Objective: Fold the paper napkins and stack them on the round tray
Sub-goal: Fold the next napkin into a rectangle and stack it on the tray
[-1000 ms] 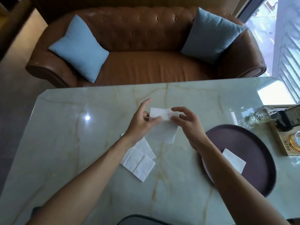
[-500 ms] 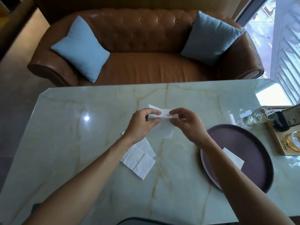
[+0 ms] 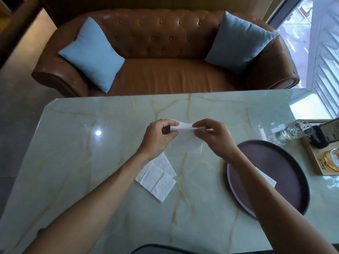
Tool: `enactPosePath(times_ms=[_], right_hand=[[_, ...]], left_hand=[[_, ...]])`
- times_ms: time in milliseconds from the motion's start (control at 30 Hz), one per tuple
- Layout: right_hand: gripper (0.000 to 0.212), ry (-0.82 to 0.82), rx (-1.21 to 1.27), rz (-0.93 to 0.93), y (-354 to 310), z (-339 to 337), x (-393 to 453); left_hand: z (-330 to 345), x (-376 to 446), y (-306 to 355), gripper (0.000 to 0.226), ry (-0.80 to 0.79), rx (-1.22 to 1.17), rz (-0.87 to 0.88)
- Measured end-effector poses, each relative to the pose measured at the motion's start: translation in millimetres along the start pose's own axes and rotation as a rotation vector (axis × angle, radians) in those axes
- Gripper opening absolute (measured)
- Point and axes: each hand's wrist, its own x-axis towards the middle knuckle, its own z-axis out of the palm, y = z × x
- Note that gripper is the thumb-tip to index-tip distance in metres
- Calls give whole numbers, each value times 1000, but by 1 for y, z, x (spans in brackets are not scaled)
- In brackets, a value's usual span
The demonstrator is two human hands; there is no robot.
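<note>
On the pale marble table [image 3: 110,180], centre: 1 white paper napkin [image 3: 187,142], held just above the surface, its upper edge doubled over into a fold. Left hand [image 3: 158,138] pinches the fold's left end between thumb and fingers; right hand [image 3: 213,138] pinches the right end likewise; both grips closed on the paper. Beneath the left wrist: unfolded napkins [image 3: 158,177], white, creased into squares, lying flat on the table, at least 2 overlapping. To the right: 1 round tray [image 3: 286,173], dark purple-brown, holding 1 folded napkin [image 3: 267,178], partly hidden by the right forearm. Beyond the tray's far rim: 1 clear glass bottle [image 3: 291,131]. At the right edge: 1 wooden stand [image 3: 317,162]; its contents cannot be identified. Behind the table: 1 brown leather sofa [image 3: 165,77] with 2 blue cushions [image 3: 93,54].
</note>
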Motion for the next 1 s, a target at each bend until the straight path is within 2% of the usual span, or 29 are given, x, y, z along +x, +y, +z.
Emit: enactPosePath(times_ms=[167, 267, 333, 433, 567, 867, 1000], right_hand=[[13, 27, -21, -15, -2, -3, 3], [8, 21, -25, -47, -4, -7, 2], [7, 9, -3, -35, -6, -9, 3], [4, -12, 11, 10, -10, -10, 3], [6, -22, 21, 1, -11, -11, 3], [8, -3, 204, 80, -2, -19, 3], [11, -3, 285, 88, 1, -18, 2]], left_hand=[[-2, 4, 0, 13, 5, 92, 38], [-5, 7, 1, 11, -44, 141, 55], [-7, 8, 2, 2, -105, 94, 52], [-6, 9, 4, 16, -213, 22, 54], [-4, 11, 3, 22, -218, 30, 61], [-5, 3, 10, 18, -194, -324, -148], [-5, 1, 11, 19, -203, -401, -217]])
